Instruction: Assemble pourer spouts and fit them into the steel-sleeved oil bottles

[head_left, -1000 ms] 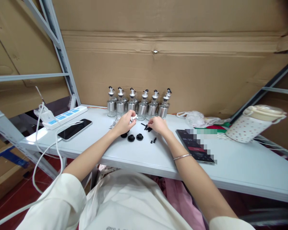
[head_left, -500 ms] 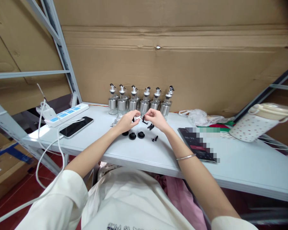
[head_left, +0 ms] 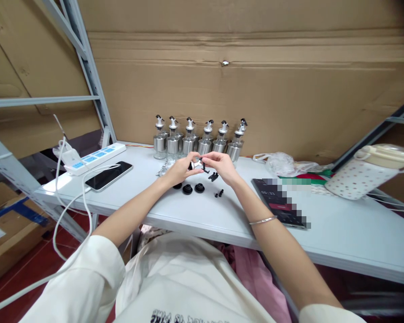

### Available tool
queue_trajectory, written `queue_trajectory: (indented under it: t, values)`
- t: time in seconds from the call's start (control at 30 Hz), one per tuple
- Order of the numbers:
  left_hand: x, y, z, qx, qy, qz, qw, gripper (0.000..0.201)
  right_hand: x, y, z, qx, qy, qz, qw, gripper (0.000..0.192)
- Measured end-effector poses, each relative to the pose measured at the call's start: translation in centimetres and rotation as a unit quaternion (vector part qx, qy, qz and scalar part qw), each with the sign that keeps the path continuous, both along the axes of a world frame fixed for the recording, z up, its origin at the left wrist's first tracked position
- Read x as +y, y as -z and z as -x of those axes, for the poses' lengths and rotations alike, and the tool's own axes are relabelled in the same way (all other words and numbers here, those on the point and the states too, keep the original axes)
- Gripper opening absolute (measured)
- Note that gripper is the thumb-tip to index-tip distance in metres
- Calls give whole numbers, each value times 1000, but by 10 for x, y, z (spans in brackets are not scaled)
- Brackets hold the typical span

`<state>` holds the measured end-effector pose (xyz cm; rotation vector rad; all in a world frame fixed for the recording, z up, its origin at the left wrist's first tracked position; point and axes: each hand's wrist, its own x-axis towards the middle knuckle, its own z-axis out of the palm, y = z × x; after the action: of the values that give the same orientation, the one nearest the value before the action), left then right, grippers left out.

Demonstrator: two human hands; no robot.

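Observation:
My left hand (head_left: 185, 169) is closed around a silver pourer spout (head_left: 196, 165), whose near side the fingers partly cover. My right hand (head_left: 221, 165) pinches a small black lever (head_left: 204, 168) against the spout's tip. Just below lie several round black stoppers (head_left: 187, 189) on the white table. Loose black levers (head_left: 213, 176) and tiny black plugs (head_left: 219, 193) lie under my right hand. Beside the left fingers, more silver pieces (head_left: 163, 169) are half hidden. Behind both hands stand glass-and-steel oil bottles (head_left: 188, 143) in rows, topped with pourers.
A phone (head_left: 109, 176) and a power strip (head_left: 97, 158) with white cables lie at left. To the right are a second phone (head_left: 276, 204), a plastic bag (head_left: 278, 164) and a dotted tumbler (head_left: 360, 172). Cardboard (head_left: 249, 94) walls the back.
The right hand has brought the black lever up against the silver spout, and the left fingers have spread around it. The view has shifted slightly.

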<state>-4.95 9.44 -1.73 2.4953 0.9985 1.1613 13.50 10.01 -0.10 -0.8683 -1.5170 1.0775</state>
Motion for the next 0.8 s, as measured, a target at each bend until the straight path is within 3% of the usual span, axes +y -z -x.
queue_trajectory:
  t: [0.33, 0.47, 0.8]
  values:
    - [1, 3, 1, -20, 16, -44, 999, 45, -7, 0, 9, 62, 8, 68, 996, 33]
    - [4, 5, 2, -19, 17, -63, 998, 55, -9, 0, 12, 79, 7, 91, 993, 35]
    - [10, 7, 3, 25, 22, -49, 998, 56, -11, 1, 15, 92, 6, 82, 992, 38]
